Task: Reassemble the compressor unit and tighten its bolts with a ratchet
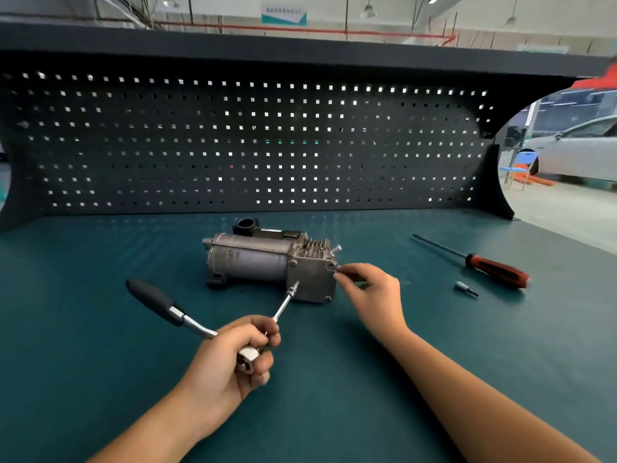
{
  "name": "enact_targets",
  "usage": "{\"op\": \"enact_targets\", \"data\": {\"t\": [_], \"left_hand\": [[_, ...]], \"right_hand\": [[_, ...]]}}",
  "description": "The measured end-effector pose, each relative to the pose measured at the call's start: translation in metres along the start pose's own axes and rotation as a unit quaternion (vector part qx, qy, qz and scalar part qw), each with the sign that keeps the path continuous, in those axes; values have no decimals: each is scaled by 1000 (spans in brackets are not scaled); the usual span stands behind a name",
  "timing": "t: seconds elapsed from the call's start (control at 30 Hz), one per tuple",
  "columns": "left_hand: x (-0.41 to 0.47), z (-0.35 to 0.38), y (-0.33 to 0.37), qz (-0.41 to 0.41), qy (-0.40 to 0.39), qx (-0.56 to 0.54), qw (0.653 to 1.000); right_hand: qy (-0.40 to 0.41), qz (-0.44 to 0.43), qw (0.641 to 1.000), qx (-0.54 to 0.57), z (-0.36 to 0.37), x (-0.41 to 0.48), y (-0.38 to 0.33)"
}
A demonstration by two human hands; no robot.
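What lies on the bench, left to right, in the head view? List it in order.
Ratchet handle → compressor → right hand → screwdriver.

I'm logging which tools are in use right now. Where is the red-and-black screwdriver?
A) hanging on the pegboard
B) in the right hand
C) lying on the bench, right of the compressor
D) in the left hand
C: the screwdriver lies untouched on the bench, right of the compressor. The left hand holds the ratchet, and the right hand pinches at a corner bolt.
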State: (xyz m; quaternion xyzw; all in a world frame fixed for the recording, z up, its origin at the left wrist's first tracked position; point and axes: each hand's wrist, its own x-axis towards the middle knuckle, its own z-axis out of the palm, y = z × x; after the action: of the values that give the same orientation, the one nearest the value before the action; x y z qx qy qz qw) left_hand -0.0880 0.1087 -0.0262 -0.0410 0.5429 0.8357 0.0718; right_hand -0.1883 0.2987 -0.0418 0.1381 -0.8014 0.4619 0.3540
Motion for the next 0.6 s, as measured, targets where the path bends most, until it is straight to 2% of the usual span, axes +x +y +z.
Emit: {"op": "enact_targets", "data": {"t": [0.3,0.6], "left_hand": [[-2,1,-2,5,-44,45,998],[-2,1,-2,9,-54,58,997]], "right_hand": [[-31,6,999,30,3,0,-5],[-15,93,993,74,10,6,-4]]}}
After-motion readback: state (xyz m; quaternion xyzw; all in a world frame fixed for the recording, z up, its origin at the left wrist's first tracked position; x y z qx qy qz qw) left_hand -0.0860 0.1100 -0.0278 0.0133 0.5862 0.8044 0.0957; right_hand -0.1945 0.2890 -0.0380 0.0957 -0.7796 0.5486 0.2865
